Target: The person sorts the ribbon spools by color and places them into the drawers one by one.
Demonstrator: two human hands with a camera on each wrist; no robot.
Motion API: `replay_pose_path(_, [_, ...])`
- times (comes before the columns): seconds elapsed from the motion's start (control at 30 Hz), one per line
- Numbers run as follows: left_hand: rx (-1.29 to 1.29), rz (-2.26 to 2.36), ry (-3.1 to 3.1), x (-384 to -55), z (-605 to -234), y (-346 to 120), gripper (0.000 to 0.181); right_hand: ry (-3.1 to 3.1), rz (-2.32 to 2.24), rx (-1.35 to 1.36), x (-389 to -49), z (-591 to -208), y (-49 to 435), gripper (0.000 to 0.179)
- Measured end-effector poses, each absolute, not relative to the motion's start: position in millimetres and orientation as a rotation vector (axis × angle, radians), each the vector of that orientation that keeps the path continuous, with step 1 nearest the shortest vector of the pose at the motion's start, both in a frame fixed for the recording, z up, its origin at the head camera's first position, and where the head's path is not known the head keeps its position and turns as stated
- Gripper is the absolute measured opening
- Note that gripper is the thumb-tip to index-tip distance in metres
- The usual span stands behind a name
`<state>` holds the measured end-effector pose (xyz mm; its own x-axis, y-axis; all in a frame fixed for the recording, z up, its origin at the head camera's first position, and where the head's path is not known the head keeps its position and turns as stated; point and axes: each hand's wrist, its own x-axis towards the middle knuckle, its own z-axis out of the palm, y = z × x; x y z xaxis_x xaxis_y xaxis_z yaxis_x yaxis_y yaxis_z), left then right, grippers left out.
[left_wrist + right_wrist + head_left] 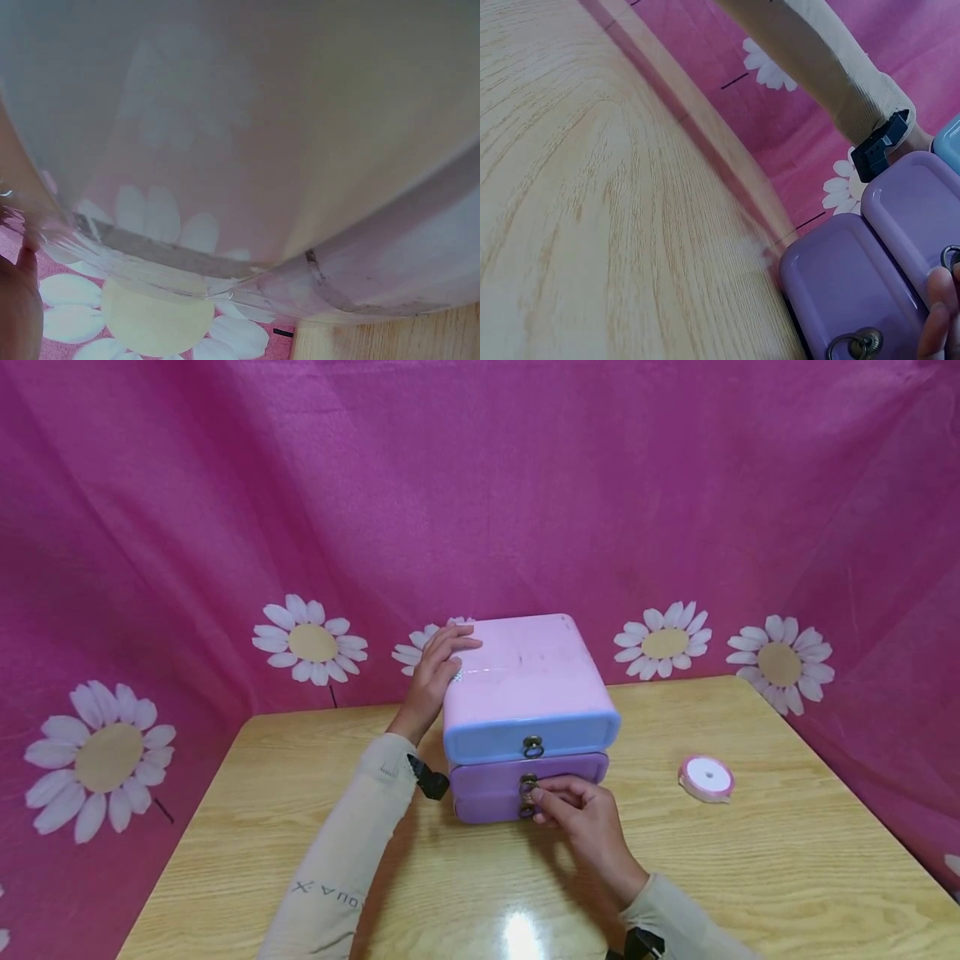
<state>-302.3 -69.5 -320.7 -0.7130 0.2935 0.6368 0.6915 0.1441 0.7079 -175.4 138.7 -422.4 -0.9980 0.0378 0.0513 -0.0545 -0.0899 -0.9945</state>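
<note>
A small chest of drawers with a pink top stands on the table. Its top drawer front is blue with a ring pull; below are two purple drawer fronts. My left hand rests against the chest's left side, fingers extended over the top edge. With thumb and fingertips my right hand pinches the ring pull of the upper purple drawer. Another ring pull hangs on the lower purple front. In the left wrist view the chest's glossy side fills most of the picture.
On the table to the right lies a ribbon spool, white with a pink rim. Behind the table hangs a magenta cloth printed with white daisies. Black straps sit on both wrists over beige sleeves.
</note>
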Motion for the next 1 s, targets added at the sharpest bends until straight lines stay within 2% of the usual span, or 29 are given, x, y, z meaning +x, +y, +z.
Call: replay_pose_path(1.0, [-0.977,-1.562,-2.038,-301.4,-320.5,-68.5,0.032,-2.044,2.292,0.079,-178.8,-427.2,139.8,0.027])
